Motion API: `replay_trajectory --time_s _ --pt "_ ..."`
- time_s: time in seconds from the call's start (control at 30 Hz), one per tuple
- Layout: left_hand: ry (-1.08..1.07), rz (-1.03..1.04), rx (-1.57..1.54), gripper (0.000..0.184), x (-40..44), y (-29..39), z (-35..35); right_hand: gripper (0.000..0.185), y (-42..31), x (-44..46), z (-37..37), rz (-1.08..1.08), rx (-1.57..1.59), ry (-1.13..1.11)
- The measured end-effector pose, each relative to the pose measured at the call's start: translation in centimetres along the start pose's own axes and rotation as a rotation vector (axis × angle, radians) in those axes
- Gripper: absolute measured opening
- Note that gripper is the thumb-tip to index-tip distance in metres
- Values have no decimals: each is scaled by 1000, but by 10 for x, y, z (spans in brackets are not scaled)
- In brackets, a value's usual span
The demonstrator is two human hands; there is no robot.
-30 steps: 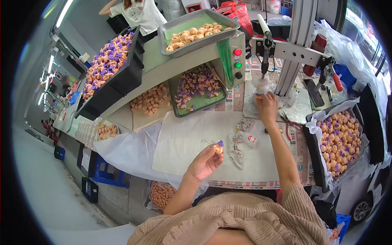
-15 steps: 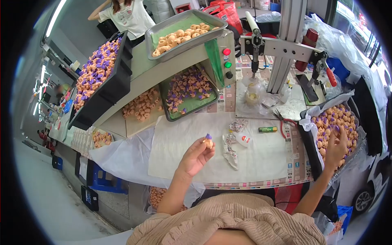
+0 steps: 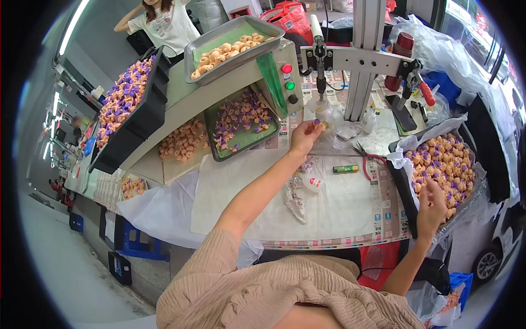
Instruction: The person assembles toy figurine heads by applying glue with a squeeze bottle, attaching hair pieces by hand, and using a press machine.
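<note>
My left hand (image 3: 306,138) is stretched forward, pinching a small peach figure piece with a purple top (image 3: 318,122). It holds the piece beside the clear fixture (image 3: 325,116) under the press spindle (image 3: 321,82); I cannot tell whether they touch. At the right, my right hand (image 3: 432,209) is over the near left part of a lined black bin (image 3: 404,205) filled with peach and purple pieces (image 3: 444,164). Its fingers are curled together, and whatever may be between them is hidden.
Pliers (image 3: 368,159), a green battery-like cylinder (image 3: 345,169) and a small white bottle (image 3: 312,183) lie on the table. Left stands a beige machine (image 3: 219,98) bearing a metal tray (image 3: 189,57), with a dark tray (image 3: 211,134) inside. Another person (image 3: 164,27) stands behind.
My left hand has carried the small piece forward and right, from above the white sheet to the press fixture. My right hand has drawn back toward the bin's near left side.
</note>
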State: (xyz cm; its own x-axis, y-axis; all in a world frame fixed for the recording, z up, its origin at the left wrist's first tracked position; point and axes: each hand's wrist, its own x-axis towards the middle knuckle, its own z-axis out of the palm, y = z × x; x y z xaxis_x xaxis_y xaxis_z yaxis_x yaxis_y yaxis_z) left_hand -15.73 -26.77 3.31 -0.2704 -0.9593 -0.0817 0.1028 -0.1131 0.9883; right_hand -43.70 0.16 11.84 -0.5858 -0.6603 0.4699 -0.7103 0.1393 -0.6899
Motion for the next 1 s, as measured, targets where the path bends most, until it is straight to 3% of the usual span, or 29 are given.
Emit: replay_trajectory --time_s 0.1,0.2,0.33,0.67,0.7,0.8,1.0 --pt "70 155 88 19 21 -17 9 23 -20 -17 2 -19 94 -146" --pt "242 422 514 28 35 -32 9 20 -21 -27 8 -45 106 -216" --pt "181 546 597 35 49 -41 -1 17 -28 -31 15 -109 150 -245" --pt "105 582 500 31 39 -31 -2 17 -82 -18 54 -205 301 -311" --pt "106 602 515 29 38 -31 -2 17 -91 -12 62 -298 344 -299" --pt "107 621 523 26 39 -33 -1 17 -125 17 90 -468 427 -215" --pt "134 631 582 26 38 -29 0 32 -214 122 163 -851 340 366"
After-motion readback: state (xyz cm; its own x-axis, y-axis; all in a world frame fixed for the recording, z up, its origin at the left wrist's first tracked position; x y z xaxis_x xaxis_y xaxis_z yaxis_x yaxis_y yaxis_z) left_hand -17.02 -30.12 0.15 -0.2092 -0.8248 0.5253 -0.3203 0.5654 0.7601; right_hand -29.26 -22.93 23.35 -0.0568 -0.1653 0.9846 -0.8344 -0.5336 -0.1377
